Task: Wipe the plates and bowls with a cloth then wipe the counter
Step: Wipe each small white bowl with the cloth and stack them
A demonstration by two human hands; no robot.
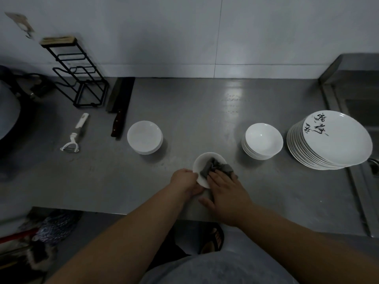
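Head cam: L hand [184,179] curled round rim of bowl [202,160], held tilted near front edge of counter [205,111]. R hand [226,194] fingers flat, pressing grey cloth [216,167] into bowl interior. Step: bowl wiping, prob mid-batch. Farther back: left bowl stack [144,136], right bowl stack [261,140], plate stack [332,144] by sink [361,113]. Next: finish swipe, park bowl, grab another. Can't tell which stack is done.

small white bowl [202,161], tilted, crumpled grey cloth [214,168] inside it
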